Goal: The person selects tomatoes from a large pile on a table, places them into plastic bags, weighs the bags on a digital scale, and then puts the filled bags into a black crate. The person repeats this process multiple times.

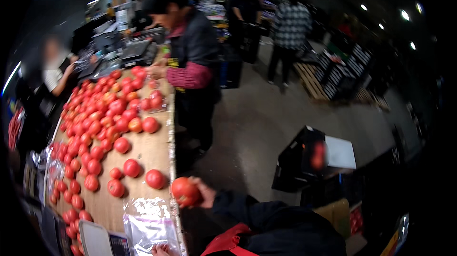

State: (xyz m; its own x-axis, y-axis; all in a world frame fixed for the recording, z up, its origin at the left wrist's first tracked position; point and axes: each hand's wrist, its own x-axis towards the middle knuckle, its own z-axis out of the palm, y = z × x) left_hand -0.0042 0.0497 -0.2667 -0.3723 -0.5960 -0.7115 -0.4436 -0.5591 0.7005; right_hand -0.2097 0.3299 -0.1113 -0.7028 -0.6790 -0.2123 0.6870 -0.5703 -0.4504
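My right hand (pixel 204 193) grips a large red tomato (pixel 185 191) just beyond the right edge of the wooden table (pixel 142 152). At the bottom of the view, the fingers of my left hand (pixel 161 250) hold the lower part of a clear plastic bag (pixel 151 225); the rest of that hand is out of view. The bag lies flat and shiny on the near end of the table. Single tomatoes, among them one red tomato (pixel 155 179), sit beyond it. A big heap of tomatoes (pixel 103 109) covers the table's far and left parts.
A white weighing-scale plate (pixel 94 238) stands left of the bag. Across the table's far end, a co-worker (pixel 194 45) handles tomatoes beside bagged ones (pixel 155 100). Another person (pixel 57 68) is at the far left. Black crates (pixel 300 159) stand on the floor to the right, near a wooden pallet (pixel 310 81).
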